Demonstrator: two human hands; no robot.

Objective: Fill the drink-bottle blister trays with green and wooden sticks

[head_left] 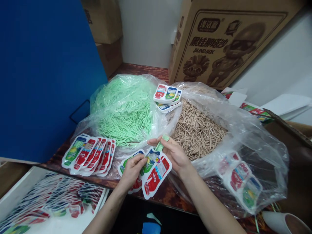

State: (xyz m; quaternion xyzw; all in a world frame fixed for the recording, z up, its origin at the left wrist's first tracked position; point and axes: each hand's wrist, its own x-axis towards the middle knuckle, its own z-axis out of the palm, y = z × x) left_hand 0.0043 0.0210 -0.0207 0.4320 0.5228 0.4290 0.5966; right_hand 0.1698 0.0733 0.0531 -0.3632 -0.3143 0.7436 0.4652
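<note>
Nearest, below-left of the green-stick bag [124, 110]: white tray [14, 195] with printed pouches lying loose in it. Both of the person's forearms come up from the bottom edge.

Left hand [133, 169], just in front of the green-stick bag, fingers pinched shut on the top edge of a printed pouch [156, 175]. The pouch lies flat on the table edge [170, 195], overlapping a couple more of the same.

Right hand [174, 152], in front-right of the green-stick bag, thumb and fingers closed around a small bundle of green sticks [162, 142], its lower end at the pouch's top.

Fanned row of pouches [90, 154] in front-left of the green-stick bag, touching its plastic. More pouches [241, 182] under clear plastic, well to its right.

Bag of tan sticks [197, 130] pressed against the green-stick bag's right side, open. Short stack of pouches [167, 96] sits where the two bags meet.

Blue panel [44, 74] stands left of the green-stick bag. Printed cardboard carton [219, 42] behind-right of it, tilted.
</note>
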